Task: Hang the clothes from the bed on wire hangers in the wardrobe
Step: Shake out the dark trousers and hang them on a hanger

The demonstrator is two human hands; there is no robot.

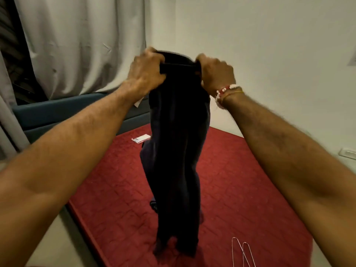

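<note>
We hold the dark garment [177, 151] up over the bed [250, 180], one hand at each end of its top edge. Our left hand [148, 68] is curled tight round the left corner. Our right hand [215, 72], with beaded bracelets [225, 92] at the wrist, is clamped on the right corner, so the band stretches flat between them. Both hands are raised high above the bed, level with the pale curtain [77, 45] behind it. Held so, the cloth hangs straight under its own weight, its hem down at the near end of the bed. It is probably a pair of trousers held by the waistband, though the fabric is too dark to be sure.

We judge this the shaking-out step: lifting it high lets the creases drop and shows which way it faces before a hanger goes in. Two wire hangers [243, 251] lie on the bed at its near edge, right of the hanging cloth, handy for that. A small white packet [140, 138] lies farther up the bed, toward the blue headboard [57, 110], apart from the garment. The wardrobe is out of view, so the hanging is not yet done.
</note>
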